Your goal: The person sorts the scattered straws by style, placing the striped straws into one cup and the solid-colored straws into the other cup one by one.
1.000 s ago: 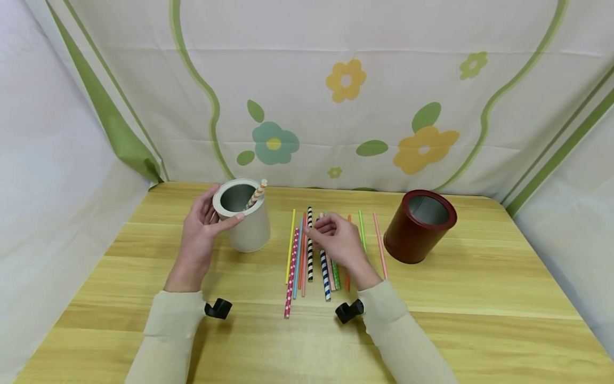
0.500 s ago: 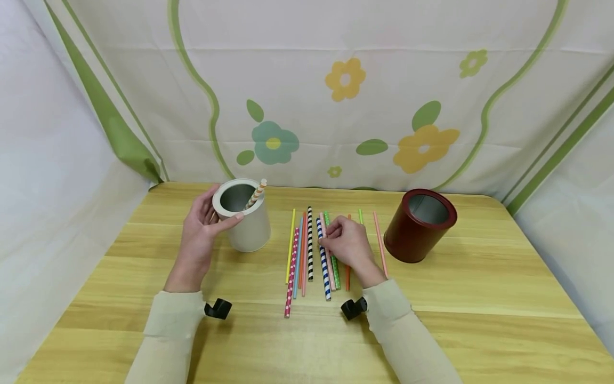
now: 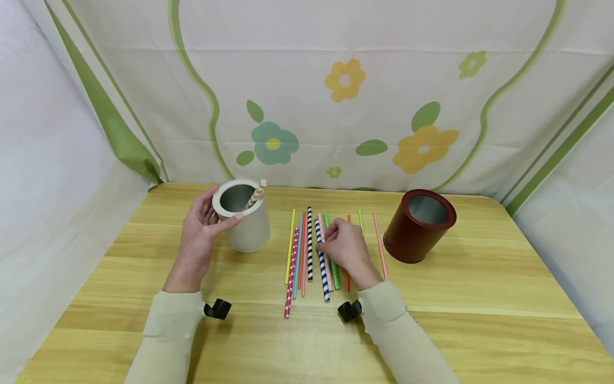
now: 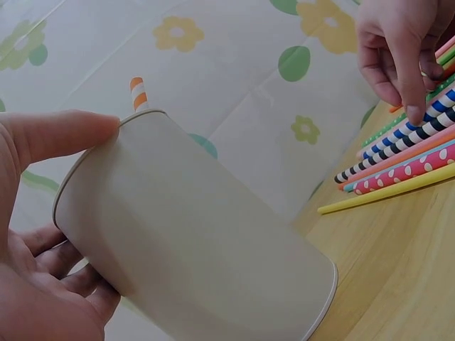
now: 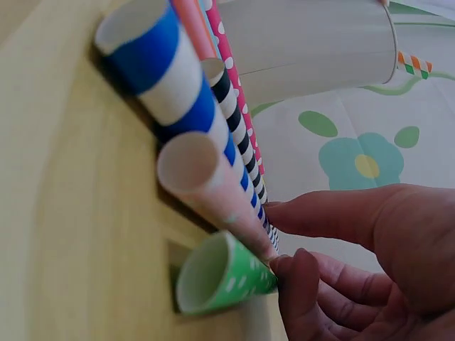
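Note:
My left hand (image 3: 201, 229) grips a white can (image 3: 249, 229) at its rim, thumb on the near side and fingers around the left. One orange-striped paper straw (image 3: 256, 194) leans inside, its top above the rim. My right hand (image 3: 346, 245) is down among the straws on the table, thumb and forefinger pinching a blue-and-white striped paper straw (image 5: 156, 71). Beneath or beside those fingers lie a pale pink straw (image 5: 188, 163) and a green dotted straw (image 5: 213, 277). Left of them is a black-and-white striped straw (image 3: 309, 256).
A dark red can (image 3: 414, 234) stands at the right, its mouth facing up. Further straws lie roughly parallel, among them yellow (image 3: 290, 245), pink dotted (image 3: 289, 298), orange (image 3: 348, 277) and salmon (image 3: 380, 245) ones. A flowered cloth (image 3: 307, 106) hangs behind the wooden table (image 3: 268, 352).
My right hand first moved right, off the black-striped straw, then slightly back left. The blue-striped straw has shifted a little left and nearer. My left hand and the white can have stayed put.

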`<move>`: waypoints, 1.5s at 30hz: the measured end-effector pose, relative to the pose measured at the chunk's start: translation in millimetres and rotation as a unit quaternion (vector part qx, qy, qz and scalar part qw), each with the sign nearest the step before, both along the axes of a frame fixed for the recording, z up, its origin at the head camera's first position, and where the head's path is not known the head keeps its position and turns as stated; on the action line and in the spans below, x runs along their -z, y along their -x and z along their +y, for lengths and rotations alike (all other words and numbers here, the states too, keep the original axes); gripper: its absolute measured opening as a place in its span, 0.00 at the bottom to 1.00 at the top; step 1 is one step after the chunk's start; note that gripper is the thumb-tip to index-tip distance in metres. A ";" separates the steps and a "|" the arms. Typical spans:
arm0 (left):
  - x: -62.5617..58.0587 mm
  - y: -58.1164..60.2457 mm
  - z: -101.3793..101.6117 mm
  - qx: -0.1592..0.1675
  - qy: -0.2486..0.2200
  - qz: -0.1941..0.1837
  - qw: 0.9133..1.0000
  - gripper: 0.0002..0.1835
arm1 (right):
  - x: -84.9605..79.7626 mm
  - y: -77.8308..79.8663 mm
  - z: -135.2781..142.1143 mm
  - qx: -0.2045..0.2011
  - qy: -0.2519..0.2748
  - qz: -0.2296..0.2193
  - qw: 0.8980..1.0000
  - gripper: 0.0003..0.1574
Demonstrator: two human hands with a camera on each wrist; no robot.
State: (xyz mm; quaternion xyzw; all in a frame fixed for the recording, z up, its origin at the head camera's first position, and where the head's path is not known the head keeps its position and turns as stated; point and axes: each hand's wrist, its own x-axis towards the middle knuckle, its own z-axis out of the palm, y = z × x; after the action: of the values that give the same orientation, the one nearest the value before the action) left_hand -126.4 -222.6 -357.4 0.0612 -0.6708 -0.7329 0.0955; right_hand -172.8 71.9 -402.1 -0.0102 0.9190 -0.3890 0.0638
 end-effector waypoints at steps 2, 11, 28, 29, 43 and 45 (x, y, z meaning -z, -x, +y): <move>0.0 0.2 0.0 0.001 0.001 0.000 1.000 0.48 | -0.3 -0.9 -2.1 0.001 -0.006 0.003 1.000 0.17; 0.3 1.0 0.1 0.004 0.003 0.000 1.000 0.48 | -2.2 -4.2 -8.6 -0.012 -0.032 0.013 0.999 0.17; -0.3 -0.2 -0.2 0.005 0.002 -0.003 1.000 0.48 | -5.3 -3.9 -11.6 0.001 -0.060 -0.005 0.998 0.20; -0.2 -0.2 -0.2 0.004 0.002 -0.003 1.000 0.48 | -5.6 -4.2 -11.9 0.001 -0.061 -0.005 0.998 0.20; -1.2 -0.8 -0.5 0.000 0.007 -0.007 1.000 0.48 | -8.8 -5.6 -15.0 -0.013 -0.104 0.001 0.994 0.26; -1.3 -0.7 -0.2 -0.001 0.007 -0.007 1.000 0.48 | -8.8 -5.0 -14.7 -0.014 -0.107 0.003 0.994 0.26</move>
State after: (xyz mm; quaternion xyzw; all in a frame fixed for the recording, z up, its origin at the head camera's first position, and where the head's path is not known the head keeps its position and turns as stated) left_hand -125.7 -222.8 -356.1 0.0662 -0.6764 -0.7278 0.0919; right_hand -167.8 57.1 -393.3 -0.0172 0.9554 -0.2872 0.0669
